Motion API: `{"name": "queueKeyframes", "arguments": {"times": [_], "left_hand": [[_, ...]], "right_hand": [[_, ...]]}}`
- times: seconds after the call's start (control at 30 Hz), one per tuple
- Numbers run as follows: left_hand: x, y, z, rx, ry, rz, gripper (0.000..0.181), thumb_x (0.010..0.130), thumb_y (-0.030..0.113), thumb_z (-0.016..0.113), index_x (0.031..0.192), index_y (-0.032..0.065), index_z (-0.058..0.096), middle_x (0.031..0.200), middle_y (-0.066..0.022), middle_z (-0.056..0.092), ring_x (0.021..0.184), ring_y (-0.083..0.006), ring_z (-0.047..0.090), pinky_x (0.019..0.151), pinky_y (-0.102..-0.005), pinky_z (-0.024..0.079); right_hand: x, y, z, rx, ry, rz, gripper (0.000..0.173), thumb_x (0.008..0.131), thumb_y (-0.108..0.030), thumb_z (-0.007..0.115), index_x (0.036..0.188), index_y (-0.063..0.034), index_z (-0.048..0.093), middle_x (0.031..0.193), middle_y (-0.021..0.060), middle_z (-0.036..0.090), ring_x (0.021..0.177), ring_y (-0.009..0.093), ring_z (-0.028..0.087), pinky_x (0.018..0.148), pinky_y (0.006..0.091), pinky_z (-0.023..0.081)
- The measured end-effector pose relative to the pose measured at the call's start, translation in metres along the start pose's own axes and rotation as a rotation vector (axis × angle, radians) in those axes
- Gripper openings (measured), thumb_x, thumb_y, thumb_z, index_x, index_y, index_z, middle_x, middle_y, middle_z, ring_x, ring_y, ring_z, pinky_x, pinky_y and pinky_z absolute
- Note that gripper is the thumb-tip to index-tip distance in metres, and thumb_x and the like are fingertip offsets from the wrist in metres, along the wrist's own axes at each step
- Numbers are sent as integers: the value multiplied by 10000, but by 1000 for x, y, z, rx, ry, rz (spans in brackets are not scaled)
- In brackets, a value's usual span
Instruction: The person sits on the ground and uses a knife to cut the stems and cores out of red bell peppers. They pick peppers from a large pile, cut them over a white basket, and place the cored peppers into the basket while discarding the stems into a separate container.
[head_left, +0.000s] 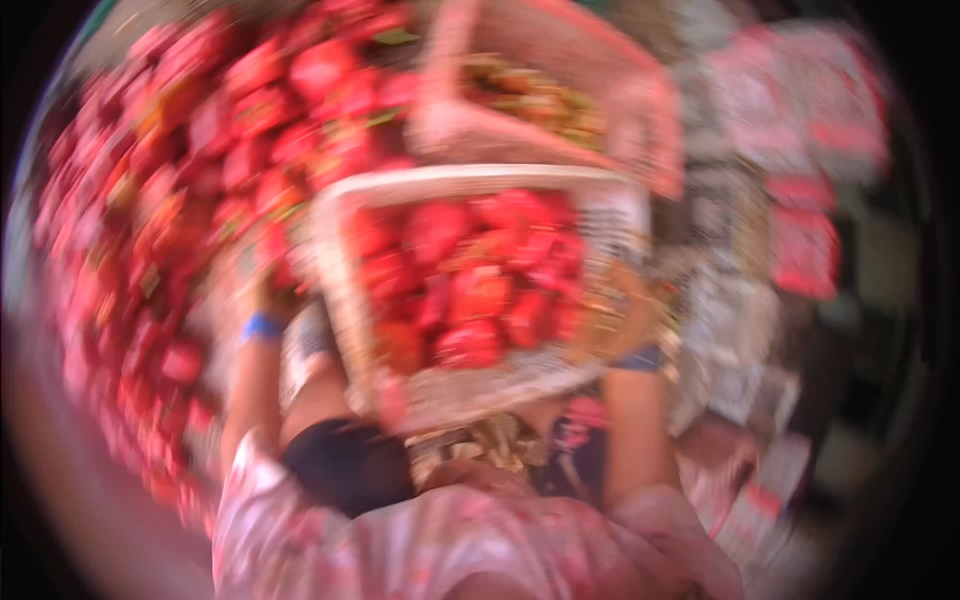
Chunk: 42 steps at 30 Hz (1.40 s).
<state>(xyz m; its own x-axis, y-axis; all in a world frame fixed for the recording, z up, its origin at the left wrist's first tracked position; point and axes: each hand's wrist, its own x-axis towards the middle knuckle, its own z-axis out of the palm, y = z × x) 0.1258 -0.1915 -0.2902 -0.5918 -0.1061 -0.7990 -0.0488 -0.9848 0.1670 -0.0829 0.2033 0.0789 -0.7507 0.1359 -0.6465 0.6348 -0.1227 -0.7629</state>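
Note:
A white plastic crate stands tilted in front of me, between my knees. Red bell peppers fill much of it. Just outside its left wall, my left hand has a red bell pepper in its fingers, though blur softens the outline. My right hand is at the crate's right front corner and overlaps the rim. Whether it grips the rim or something brownish there cannot be made out. Each wrist wears a blue band.
A large heap of red bell peppers spreads along the left and far left. Behind the white crate leans a pink crate with yellowish-brown pieces inside. Pink-and-white packages and blurred pale items line the right side.

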Motion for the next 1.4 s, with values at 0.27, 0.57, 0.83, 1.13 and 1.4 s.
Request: {"name": "queueKeyframes", "arguments": {"times": [0.27, 0.57, 0.83, 1.13, 1.4], "left_hand": [[-236, 59, 51, 324, -546, 451, 445, 857, 251, 694, 1195, -3, 555, 1178, -150, 642, 1051, -332, 631, 801, -445, 532], [-333, -53, 254, 748, -811, 102, 689, 710, 275, 758, 1221, -124, 522, 1004, -248, 666, 792, -344, 678, 622, -427, 570], [-337, -103, 300, 1124, -593, 703, 572, 830, 161, 706, 1331, -48, 526, 1193, -131, 639, 1092, -221, 620, 962, -367, 499], [-286, -124, 304, 866, -599, 770, 404, 911, 186, 669, 1250, -19, 595, 1064, -49, 662, 960, -138, 619, 840, -285, 502], [-297, -108, 320, 1135, -277, 1244, 487, 950, 387, 638, 1192, -34, 600, 977, -144, 684, 884, -198, 634, 818, -342, 507]], "right_hand": [[-67, 53, 69, -94, -528, -220, 253, 946, -369, 652, 989, -121, 675, 687, 5, 599, 461, 69, 512, 384, 241, 386], [-116, 10, 35, -109, -1167, -242, 592, 872, -545, 690, 1185, -52, 594, 783, 2, 619, 432, 63, 516, 346, 207, 402], [-87, -10, 21, -8, -989, -574, 556, 819, -464, 783, 1165, -46, 663, 925, 29, 704, 707, 88, 619, 546, 261, 481], [-65, 10, 39, -283, -699, -573, 436, 896, -278, 722, 1228, -13, 622, 1013, 107, 697, 931, 167, 630, 848, 334, 521], [-93, 21, 58, -551, -503, -605, 501, 908, -145, 565, 1378, -40, 428, 745, 192, 580, 650, 290, 612, 616, 434, 494]]}}
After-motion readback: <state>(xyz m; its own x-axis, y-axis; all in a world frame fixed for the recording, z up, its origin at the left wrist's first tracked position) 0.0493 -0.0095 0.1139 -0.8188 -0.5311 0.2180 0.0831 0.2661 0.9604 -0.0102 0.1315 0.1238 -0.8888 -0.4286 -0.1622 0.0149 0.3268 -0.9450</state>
